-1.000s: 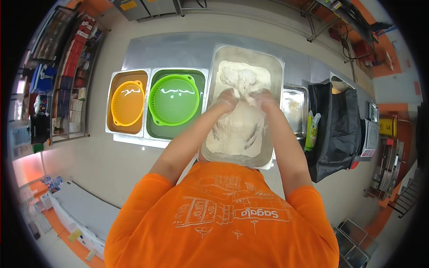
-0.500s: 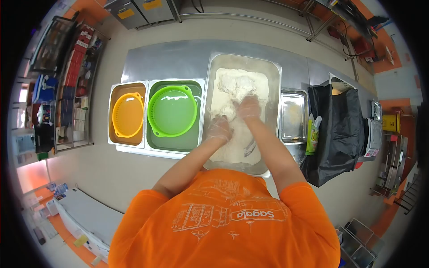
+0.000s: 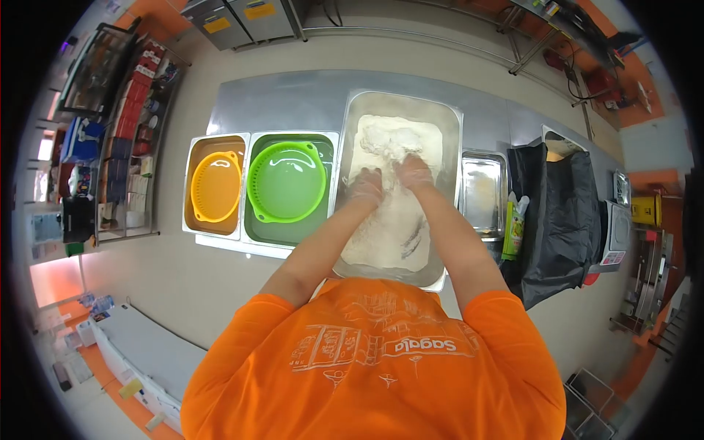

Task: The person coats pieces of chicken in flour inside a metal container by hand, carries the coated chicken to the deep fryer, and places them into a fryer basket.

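A deep steel pan (image 3: pixel 449 125) in front of me holds a bed of pale flour (image 3: pixel 381 235). Flour-coated lumps (image 3: pixel 392 137) lie heaped toward its far end; what is under the coating I cannot make out. Both my hands wear thin clear gloves and are down in the pan. My left hand (image 3: pixel 366 188) is in the flour at the left side, fingers pointing inward. Beside it, my right hand (image 3: pixel 413 172) touches flour just below the lumps. Flour and blur hide the fingertips of both, so any grip is unclear. A dark, flour-dusted streak (image 3: pixel 412 240) shows near the pan's lower right.
Left of the pan, a green basket (image 3: pixel 323 180) sits in a liquid-filled steel tub, and a yellow basket (image 3: pixel 195 183) in another. On the right are a shallow steel tray (image 3: pixel 482 194), a green-labelled packet (image 3: pixel 515 227), a black bag (image 3: pixel 561 220) and a scale (image 3: pixel 616 227).
My left hand has moved forward and slightly right, closer to my right hand. The right hand has shifted only slightly. The whole view has tilted a little.
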The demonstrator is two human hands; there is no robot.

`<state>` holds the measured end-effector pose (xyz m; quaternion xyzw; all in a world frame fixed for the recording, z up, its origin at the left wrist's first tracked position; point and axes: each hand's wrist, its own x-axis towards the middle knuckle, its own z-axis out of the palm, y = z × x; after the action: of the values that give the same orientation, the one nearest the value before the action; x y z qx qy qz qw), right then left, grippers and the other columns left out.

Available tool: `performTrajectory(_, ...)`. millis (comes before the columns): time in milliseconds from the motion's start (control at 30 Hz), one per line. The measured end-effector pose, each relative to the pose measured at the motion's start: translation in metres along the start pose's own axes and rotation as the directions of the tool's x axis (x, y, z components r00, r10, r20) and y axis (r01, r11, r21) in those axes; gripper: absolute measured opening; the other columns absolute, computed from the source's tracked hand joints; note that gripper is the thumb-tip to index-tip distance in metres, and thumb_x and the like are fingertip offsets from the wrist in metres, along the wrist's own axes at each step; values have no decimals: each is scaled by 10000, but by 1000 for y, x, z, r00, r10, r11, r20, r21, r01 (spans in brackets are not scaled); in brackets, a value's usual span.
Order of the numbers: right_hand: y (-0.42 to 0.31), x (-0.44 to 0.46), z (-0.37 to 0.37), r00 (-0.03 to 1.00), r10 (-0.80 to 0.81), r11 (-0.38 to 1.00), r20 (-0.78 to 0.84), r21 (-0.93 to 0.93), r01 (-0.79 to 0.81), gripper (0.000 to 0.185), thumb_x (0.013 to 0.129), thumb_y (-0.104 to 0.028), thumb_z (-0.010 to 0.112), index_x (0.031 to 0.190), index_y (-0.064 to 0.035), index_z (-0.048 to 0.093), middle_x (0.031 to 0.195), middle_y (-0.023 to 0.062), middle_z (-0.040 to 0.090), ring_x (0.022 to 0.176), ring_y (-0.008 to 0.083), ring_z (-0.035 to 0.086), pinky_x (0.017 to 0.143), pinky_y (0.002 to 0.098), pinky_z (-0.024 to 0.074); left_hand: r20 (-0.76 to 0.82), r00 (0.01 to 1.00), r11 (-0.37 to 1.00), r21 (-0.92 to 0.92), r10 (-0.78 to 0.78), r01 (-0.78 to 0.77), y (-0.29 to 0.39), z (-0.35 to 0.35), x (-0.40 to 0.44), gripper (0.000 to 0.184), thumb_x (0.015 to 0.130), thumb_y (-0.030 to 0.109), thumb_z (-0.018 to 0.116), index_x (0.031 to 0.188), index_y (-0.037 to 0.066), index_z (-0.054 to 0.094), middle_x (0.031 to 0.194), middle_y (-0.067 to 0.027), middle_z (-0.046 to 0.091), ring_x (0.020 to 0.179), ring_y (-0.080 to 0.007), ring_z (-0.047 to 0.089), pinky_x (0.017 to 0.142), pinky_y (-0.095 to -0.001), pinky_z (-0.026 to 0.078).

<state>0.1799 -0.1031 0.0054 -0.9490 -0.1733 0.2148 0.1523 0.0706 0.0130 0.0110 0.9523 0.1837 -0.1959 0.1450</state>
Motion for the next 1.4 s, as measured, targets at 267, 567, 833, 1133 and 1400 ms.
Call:
performTrajectory(267, 50, -42, 1, 979, -59, 990, 195, -113, 83, 508, 919, -421, 578, 1175, 7, 673, 1229, 277, 645, 1158, 408, 631, 1006, 456, 499, 172, 985, 1000, 30, -10, 5, -24, 1, 6, 499, 945, 211, 542, 1411, 36, 513, 1390, -242, 554, 1285, -368, 566, 1035, -444, 486)
performTrajectory(567, 11, -123, 123, 943, -59, 998, 327, 17, 56, 458, 1011, -370, 485, 1249, -4, 626, 1240, 229, 652, 1133, 382, 636, 991, 458, 496, 619, 782, 980, -189, 74, 57, -11, 69, -82, 518, 1002, 343, 467, 1371, -6, 569, 1462, -204, 522, 1347, -318, 509, 1102, -420, 418)
performTrajectory(833, 23, -102, 87, 793, 401, 366, 459, 714, -597, 611, 942, -489, 608, 1226, 51, 630, 1246, 226, 659, 1110, 338, 649, 946, 404, 495, 253, 963, 854, -517, 89, 58, -17, 48, -70, 648, 997, 385, 504, 1508, 5, 385, 1526, -259, 424, 1409, -400, 417, 1167, -416, 336)
performTrajectory(1133, 61, 0, 46, 994, -47, 962, -96, -272, 20, 532, 895, -442, 630, 1094, 49, 677, 1205, 285, 655, 1132, 391, 645, 987, 425, 511, -101, 995, 993, 117, 7, 5, -11, 11, -5, 316, 927, 243, 613, 1183, 58, 620, 1183, -188, 628, 1104, -272, 662, 901, -393, 537)
performTrajectory(1400, 50, -7, 17, 992, 32, 981, -119, -186, -54, 309, 904, -252, 615, 1037, 14, 701, 1096, 231, 710, 1052, 351, 702, 901, 393, 572, -189, 979, 997, 4, -80, 82, -7, 4, 0, 298, 905, 157, 624, 1169, 21, 603, 1071, -134, 636, 1017, -274, 680, 791, -356, 601)
